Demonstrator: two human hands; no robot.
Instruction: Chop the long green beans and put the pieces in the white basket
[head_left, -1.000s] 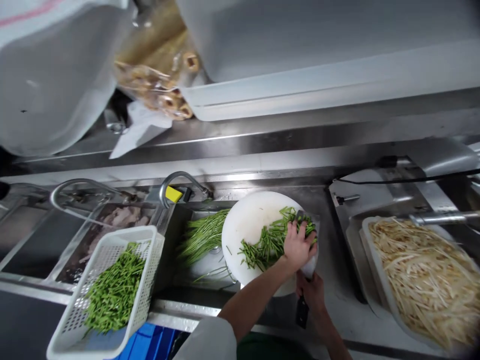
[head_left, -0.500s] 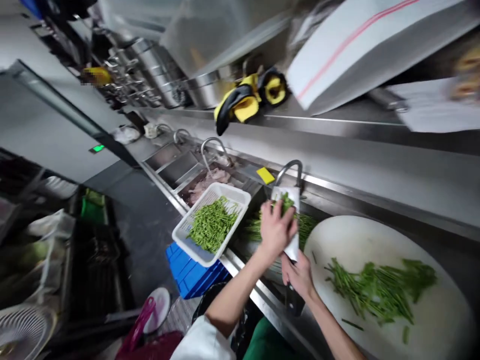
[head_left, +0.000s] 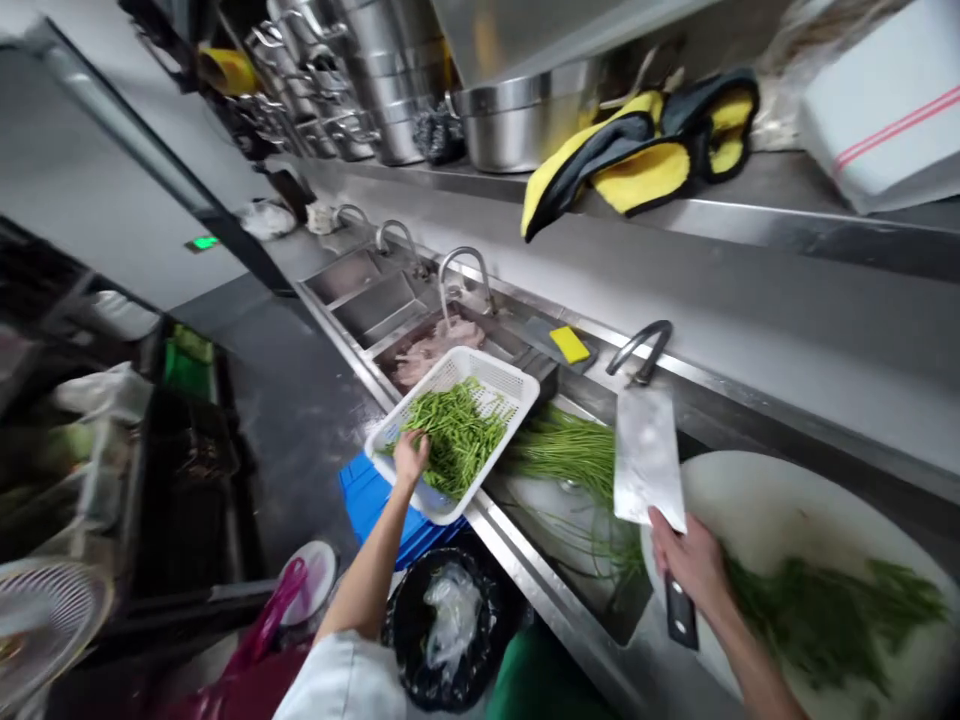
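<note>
Chopped stems (head_left: 469, 450) are lying in a basket (head_left: 501, 372). Right of it, long stems (head_left: 566, 445) are lying in a sink (head_left: 630, 605), and a cutting board (head_left: 757, 490) is sitting farther right. Behind the sink, a tap (head_left: 657, 330) is standing.

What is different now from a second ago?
The left hand has left the cleaver, where it pressed a handful of stems, and moved left to the cut greens in the white basket. The cleaver, now bare, has been carried left off the round board toward the sink. The right hand still grips it; long stems still lie in the sink.
</note>
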